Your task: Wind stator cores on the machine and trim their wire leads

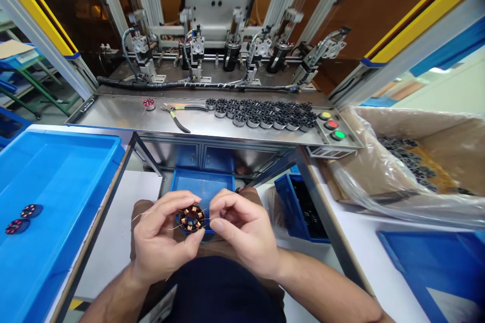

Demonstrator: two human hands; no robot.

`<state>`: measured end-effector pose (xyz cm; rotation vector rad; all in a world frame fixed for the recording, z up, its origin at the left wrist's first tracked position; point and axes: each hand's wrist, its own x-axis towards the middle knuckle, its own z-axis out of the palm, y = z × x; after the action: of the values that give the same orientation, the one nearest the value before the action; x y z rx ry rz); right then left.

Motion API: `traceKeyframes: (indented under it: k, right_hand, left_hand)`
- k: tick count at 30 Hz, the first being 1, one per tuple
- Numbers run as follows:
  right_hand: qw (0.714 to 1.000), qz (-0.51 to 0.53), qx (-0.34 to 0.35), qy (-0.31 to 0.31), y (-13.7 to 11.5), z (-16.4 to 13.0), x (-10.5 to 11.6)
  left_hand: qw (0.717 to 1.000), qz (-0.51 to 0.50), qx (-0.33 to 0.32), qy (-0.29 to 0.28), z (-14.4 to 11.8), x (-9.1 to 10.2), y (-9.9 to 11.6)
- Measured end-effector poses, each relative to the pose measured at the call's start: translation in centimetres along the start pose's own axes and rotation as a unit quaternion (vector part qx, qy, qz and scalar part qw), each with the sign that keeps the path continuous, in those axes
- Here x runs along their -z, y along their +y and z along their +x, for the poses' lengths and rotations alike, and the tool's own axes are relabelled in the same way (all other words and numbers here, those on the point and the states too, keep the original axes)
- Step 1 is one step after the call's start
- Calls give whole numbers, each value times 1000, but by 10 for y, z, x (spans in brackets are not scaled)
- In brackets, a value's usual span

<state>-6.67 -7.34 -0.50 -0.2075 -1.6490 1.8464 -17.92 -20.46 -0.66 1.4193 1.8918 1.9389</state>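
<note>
A round motor stator wound with copper coils is held over my lap, its loose wire ends sticking out on both sides. Around its left rim curl the fingers and thumb of my left hand. My right hand is just to the right of the stator, thumb and forefinger pinched on a thin copper wire end. On the steel ledge ahead lie cutting pliers with black and yellow handles. A stator with red parts sits left of them.
Many unwound stator cores stand grouped on the ledge, beside a button box. Behind is a machine with clamps. At left, a blue tray holds two stators. At right stands a plastic-lined carton of cores; a blue bin is below.
</note>
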Motion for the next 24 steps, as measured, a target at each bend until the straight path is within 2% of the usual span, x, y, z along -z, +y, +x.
traceKeyframes:
  k: [7,15,19,22,24]
  right_hand:
    - [997,-45,67,14,-4,-3,3]
    - [978,-91,178,-66,-6,9,12]
    - [975,-128,176,-48,-9,7,8]
    - [976,-134,171,-12,-10,-1,3]
    - [974,-123,189,-11,-9,-5,0]
  left_hand:
    - [1000,9,-11,-9,0,0,3]
    - [988,-127,79,-35,12,-3,19]
    - [992,-105,72,-23,10,-4,18]
    - [998,-53,38,6,5,-5,14]
    - [999,-27,20,22,2,-7,13]
